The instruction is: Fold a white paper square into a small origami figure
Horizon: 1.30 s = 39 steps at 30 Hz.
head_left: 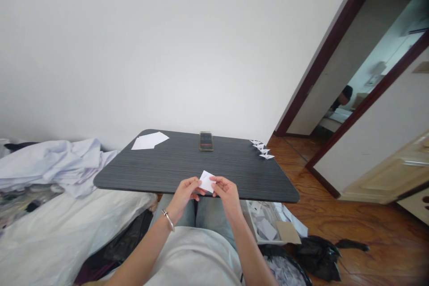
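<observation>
Between my two hands is a small folded piece of white paper, held above the front edge of the dark table. My left hand pinches its left side between thumb and fingers. On the right side, my right hand grips it the same way. Several small folded white paper cranes stand in a row near the table's right edge. Flat white paper sheets lie at the back left of the table.
A phone lies at the table's back middle, near the white wall. White cloth is heaped to the left. Below the table's right side are a white box of papers and black bags. A person is beyond the doorway.
</observation>
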### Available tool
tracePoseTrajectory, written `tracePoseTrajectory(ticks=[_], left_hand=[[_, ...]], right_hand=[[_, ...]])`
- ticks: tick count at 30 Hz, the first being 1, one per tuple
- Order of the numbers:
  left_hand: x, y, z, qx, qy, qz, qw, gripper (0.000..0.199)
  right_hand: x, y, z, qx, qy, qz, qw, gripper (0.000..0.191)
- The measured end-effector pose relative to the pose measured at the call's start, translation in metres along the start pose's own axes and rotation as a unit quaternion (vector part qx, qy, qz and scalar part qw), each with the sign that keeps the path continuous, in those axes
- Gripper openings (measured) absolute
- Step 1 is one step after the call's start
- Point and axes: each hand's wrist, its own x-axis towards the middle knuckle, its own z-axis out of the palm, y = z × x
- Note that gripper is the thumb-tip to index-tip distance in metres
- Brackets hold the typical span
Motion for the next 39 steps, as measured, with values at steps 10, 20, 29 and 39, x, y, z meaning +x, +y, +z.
tracePoseTrajectory(ticks=[10, 20, 29, 39], left_hand=[[-0.002, 0.001, 0.002, 0.012, -0.023, -0.001, 1.0, 0.025], [-0.001, -0.001, 0.001, -0.015, -0.021, -0.012, 1.0, 0.026], [-0.001, -0.001, 0.001, -0.054, -0.02, 0.005, 0.998, 0.019], [0.001, -0.004, -0.001, -0.046, -0.025, 0.017, 0.999, 0.018]], right_hand=[[0.004, 0.005, -0.004, 0.008, 0.019, -0.012, 1.0, 0.012], [0.0, -0.002, -0.005, -0.209, 0.041, -0.162, 0.964, 0.009], [0.0, -0.009, -0.011, -0.221, -0.076, -0.152, 0.96, 0.009], [0.002, -0.01, -0.018, -0.211, -0.122, -0.143, 0.959, 0.011]])
